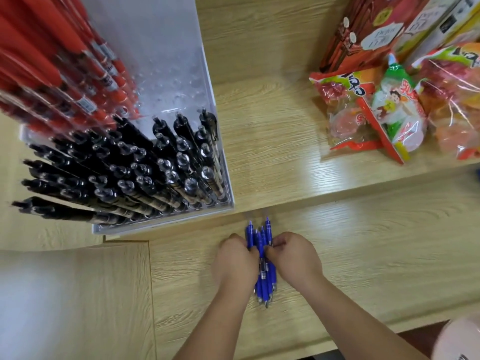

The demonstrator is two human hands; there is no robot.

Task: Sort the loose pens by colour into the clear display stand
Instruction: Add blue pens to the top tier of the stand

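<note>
A bundle of several blue pens (264, 279) lies on the wooden counter, tips pointing toward me. My left hand (235, 261) and my right hand (294, 257) press against the bundle from either side, fingers closed around it. The clear display stand (207, 81) stands at the upper left. Black pens (145, 172) fill its near row upright, and red pens (52, 61) fill the row behind them. The stand's back right part shows bare clear plastic.
Bags of colourful snacks (397, 110) and red boxes (363, 35) sit on the raised shelf at the upper right. The wooden counter (363, 242) steps down in front of the shelf. A white surface (39, 294) lies at the lower left.
</note>
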